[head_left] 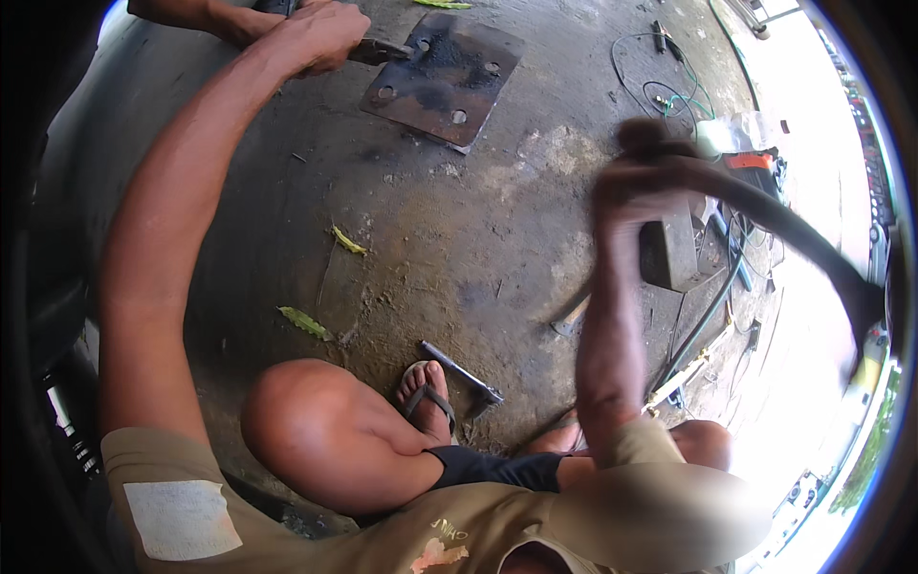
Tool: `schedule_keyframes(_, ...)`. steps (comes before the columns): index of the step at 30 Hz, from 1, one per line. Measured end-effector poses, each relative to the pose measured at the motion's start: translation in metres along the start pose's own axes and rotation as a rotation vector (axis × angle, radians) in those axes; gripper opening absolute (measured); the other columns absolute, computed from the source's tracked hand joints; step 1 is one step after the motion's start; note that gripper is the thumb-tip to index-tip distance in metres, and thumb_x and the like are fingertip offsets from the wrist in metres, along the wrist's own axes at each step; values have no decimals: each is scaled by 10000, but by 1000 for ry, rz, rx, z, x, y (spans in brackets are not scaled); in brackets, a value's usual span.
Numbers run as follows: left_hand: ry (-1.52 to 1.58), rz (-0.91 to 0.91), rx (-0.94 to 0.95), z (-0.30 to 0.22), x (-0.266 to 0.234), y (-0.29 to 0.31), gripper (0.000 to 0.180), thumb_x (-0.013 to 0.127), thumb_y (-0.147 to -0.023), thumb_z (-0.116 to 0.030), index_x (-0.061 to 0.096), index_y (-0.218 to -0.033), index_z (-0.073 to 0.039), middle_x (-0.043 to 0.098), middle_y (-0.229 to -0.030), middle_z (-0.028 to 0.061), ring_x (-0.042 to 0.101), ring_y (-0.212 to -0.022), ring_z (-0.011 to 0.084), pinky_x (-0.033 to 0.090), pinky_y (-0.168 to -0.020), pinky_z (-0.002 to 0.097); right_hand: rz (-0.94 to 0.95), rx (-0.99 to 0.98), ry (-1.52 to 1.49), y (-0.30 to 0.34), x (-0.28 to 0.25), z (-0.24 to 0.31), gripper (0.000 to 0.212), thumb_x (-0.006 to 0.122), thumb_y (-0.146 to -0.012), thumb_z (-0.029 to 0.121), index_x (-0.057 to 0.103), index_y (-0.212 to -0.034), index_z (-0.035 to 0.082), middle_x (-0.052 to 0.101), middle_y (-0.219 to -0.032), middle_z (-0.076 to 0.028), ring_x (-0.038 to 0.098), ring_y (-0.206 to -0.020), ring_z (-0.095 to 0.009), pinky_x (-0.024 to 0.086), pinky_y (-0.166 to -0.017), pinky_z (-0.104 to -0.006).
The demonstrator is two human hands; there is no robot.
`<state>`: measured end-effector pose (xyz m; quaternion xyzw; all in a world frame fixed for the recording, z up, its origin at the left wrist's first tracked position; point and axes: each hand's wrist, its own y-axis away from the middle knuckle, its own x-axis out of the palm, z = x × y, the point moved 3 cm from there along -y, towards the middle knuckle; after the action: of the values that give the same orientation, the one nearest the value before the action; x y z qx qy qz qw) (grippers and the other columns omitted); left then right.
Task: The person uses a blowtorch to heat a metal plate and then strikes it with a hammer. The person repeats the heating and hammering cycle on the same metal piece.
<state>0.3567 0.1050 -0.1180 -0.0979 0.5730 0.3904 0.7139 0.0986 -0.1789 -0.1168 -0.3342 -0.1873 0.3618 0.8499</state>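
Observation:
My left hand [330,36] reaches to the far left, fingers wrapped round a dark metal tool [381,51] whose kind I cannot make out. The tool's end rests at the left edge of a rusty steel plate [442,80] on the ground, which has holes near its corners and dark scorch marks. On the right, my right hand [643,187] is raised and smeared by motion, closed round the handle of a hammer [765,209]. The hammer's dark head is blurred at the far right, well away from the plate.
Another person's hand [251,23] is beside my left hand. A metal block [672,251], cables [703,340] and an orange item [751,161] lie at the right. A long-handled metal tool [461,371] lies by my sandaled foot [427,394]. Leaves [306,323] dot the ground.

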Motion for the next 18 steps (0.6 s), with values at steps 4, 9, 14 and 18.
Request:
schedule_keyframes(4,-115,-115,-17,-22,-24,-2,45,696,-672,20,695,-717,17,702,-764,181,710,-772,336,550,-650,430,488,989,502,168,20,-76,383,502,-1032,401,551,-890,49,482,-637,-5,455,-566,-121,418,-538,-327)
schedule_keyframes(9,-74,-251,31,14,-1,-6,35,705,-680,24,706,-715,30,710,-776,209,726,-801,340,570,-643,417,264,922,245,119,-3,-21,348,527,-1028,419,551,-911,91,475,-635,42,411,-478,-39,335,-397,-227)
schedule_keyframes(14,-129,141,-48,-4,-21,-2,71,695,-700,27,709,-770,26,713,-829,217,730,-859,309,573,-654,423,-76,620,-30,9,-14,74,431,426,-1045,490,487,-888,92,452,-597,23,405,-414,-63,317,-333,-239)
schedule_keyframes(18,40,-40,65,6,-14,1,32,694,-687,35,666,-680,22,674,-695,204,715,-728,308,544,-603,430,-146,-194,-118,-118,-38,115,661,272,-1016,635,478,-757,63,481,-542,-41,425,-400,-116,362,-372,-261)
